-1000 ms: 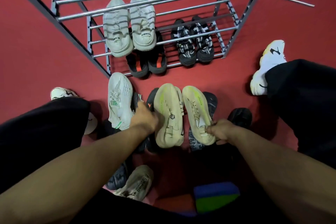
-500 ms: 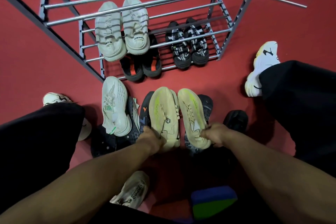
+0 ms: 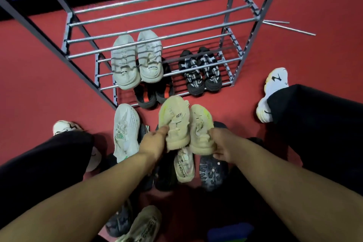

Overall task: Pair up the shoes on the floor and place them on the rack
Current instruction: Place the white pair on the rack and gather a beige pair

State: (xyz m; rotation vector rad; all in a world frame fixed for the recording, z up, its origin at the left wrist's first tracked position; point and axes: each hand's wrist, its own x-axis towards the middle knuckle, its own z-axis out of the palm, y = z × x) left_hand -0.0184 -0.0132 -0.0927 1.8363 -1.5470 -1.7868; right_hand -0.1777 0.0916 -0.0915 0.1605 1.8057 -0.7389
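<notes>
My left hand (image 3: 155,143) grips the heel side of a beige shoe with a yellow-green stripe (image 3: 174,122). My right hand (image 3: 224,147) holds its matching beige shoe (image 3: 200,129). Both shoes are lifted side by side above the floor pile, toes pointing at the grey metal rack (image 3: 149,25). On the rack sit a white pair (image 3: 135,61), a black-and-white patterned pair (image 3: 200,70) and, lower down, a black pair with orange (image 3: 153,94).
On the red floor lie a white-green sneaker (image 3: 125,129), a cream shoe (image 3: 184,165), a black sole-up shoe (image 3: 212,175), a dark shoe (image 3: 119,220) and another cream shoe (image 3: 143,224). My own white sneakers (image 3: 273,92) flank the pile. Loose metal rods (image 3: 286,27) lie right of the rack.
Both hands closed on the beige pair and raised it off the floor pile toward the rack. The view tilted up, showing more of the rack, and a cream shoe underneath came into sight.
</notes>
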